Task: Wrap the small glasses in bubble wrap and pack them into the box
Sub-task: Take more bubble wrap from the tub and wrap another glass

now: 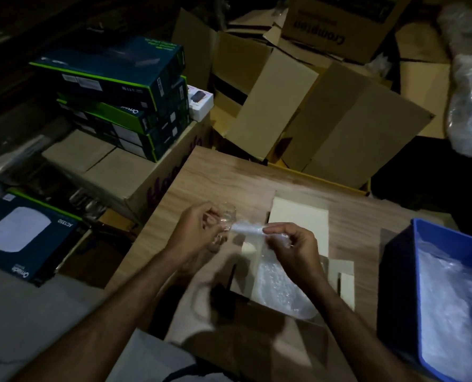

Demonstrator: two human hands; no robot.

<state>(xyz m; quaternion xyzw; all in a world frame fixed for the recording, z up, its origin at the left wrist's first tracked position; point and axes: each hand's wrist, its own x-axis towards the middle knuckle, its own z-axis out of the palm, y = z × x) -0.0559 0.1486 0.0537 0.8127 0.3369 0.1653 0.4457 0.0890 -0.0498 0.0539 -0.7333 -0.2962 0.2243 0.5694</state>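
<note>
head view: a small glass point(227, 216) is gripped by the left hand point(199, 230) above the worktop point(218, 172); bubble wrap point(247, 228) is pinched by the right hand point(292, 248) over the open box point(298, 213).

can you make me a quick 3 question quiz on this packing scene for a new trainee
1. True or false: the left hand holds a small clear glass.
2. Multiple choice: what does the right hand pinch? A) a roll of tape B) a sheet of bubble wrap C) a box lid
3. Fill in: the container at the right edge of the table, with more clear wrap inside, is a ____ bin.

Key
1. True.
2. B; the sheet hangs down from the hand over the open box.
3. Blue.
</note>
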